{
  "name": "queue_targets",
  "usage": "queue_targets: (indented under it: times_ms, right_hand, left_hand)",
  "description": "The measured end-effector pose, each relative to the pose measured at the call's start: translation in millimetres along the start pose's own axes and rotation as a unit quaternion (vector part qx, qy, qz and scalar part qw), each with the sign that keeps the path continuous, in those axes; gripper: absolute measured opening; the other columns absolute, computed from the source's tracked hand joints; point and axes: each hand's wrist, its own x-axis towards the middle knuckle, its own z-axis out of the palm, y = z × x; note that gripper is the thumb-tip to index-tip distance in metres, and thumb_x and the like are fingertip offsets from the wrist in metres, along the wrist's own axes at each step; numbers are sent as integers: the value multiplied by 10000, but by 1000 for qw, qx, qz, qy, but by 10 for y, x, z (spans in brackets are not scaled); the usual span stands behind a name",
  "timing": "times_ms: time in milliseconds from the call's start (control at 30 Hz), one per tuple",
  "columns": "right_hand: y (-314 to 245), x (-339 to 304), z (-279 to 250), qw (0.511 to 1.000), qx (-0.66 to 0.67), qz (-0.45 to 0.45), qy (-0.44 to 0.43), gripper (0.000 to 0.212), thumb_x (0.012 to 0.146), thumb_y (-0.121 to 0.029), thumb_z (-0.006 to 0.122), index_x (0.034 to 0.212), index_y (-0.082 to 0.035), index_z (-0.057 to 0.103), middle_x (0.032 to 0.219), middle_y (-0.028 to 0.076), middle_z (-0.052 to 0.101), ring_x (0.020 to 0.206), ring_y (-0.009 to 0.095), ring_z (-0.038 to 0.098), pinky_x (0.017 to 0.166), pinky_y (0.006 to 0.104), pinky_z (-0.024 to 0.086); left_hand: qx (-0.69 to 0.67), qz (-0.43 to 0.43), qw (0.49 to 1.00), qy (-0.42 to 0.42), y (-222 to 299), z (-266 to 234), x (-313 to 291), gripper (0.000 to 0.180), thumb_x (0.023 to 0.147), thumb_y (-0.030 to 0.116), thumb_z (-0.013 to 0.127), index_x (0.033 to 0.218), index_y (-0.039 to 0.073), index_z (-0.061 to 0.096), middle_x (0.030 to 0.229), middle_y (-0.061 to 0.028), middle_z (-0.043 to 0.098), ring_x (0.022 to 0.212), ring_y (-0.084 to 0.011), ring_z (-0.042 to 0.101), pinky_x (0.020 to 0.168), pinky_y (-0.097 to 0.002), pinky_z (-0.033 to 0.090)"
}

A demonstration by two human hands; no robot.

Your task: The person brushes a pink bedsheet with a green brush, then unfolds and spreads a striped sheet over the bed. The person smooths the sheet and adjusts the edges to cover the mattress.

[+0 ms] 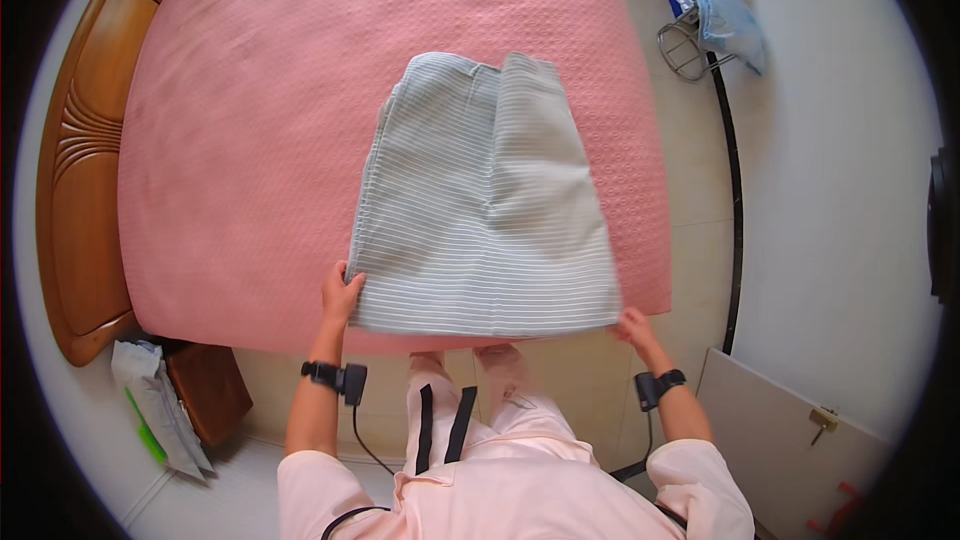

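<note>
A grey-green cloth with thin white stripes [430, 210] is spread over the near side of a bed with a pink quilted cover [250, 160]. It looks folded, with a raised crease running down its middle and an uneven far edge. My left hand [343, 290] is closed on the cloth's near left corner, thumb on top. At the near right corner, my right hand [636, 326] pinches the cloth between its fingers. The near edge is stretched fairly straight between both hands, by the bed's front edge.
A wooden headboard [85, 160] stands at the left, with a brown box-like piece [208, 390] and a white bag [160, 405] below it. Far right, a metal-framed stool [685, 50] has light blue cloth [728, 20] over it. A white wall runs along the right.
</note>
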Motion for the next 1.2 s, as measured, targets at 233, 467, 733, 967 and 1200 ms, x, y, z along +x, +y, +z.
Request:
queue_targets:
  times_ms: [233,467,733,967,1200]
  right_hand:
    - [473,323,646,982,-172,-49,-62,148,834,-124,485,930,-23,537,800,71,607,662,136,604,547,248,475]
    - [93,508,1800,938,-282,-162,-122,230,765,-107,524,965,5,535,757,92,605,619,155,597,556,263,468]
    - [-79,383,3427,788,-399,-461,-88,622,664,-191,662,1204,-58,383,1113,190,488,999,353,480,798,408,420]
    - [-419,465,2878,919,-158,-342,116,122,747,-114,618,752,3,581,679,64,590,618,157,526,580,304,407]
    - [-1028,-150,1468,936,32,-297,186,263,782,-132,605,1010,-9,565,910,18,587,850,139,532,752,277,423]
  left_hand:
    - [131,-228,962,-69,-1614,388,-61,595,589,191,747,1090,23,475,1046,-165,548,956,-274,538,802,-345,439]
    - [15,-321,947,16,-2192,723,-75,629,554,248,772,1066,6,498,1025,-165,570,919,-268,559,778,-340,446]
    - [-183,-49,975,-118,-372,786,-209,355,670,125,694,967,-24,570,808,-51,611,704,-95,547,608,-248,451]
    - [-276,-15,945,-174,142,744,42,293,790,227,607,981,7,574,901,-58,605,875,-121,545,759,-237,424]
    - [135,-96,986,-7,-1223,541,307,771,602,235,755,1230,58,342,1210,-176,404,1111,-334,401,902,-400,363]
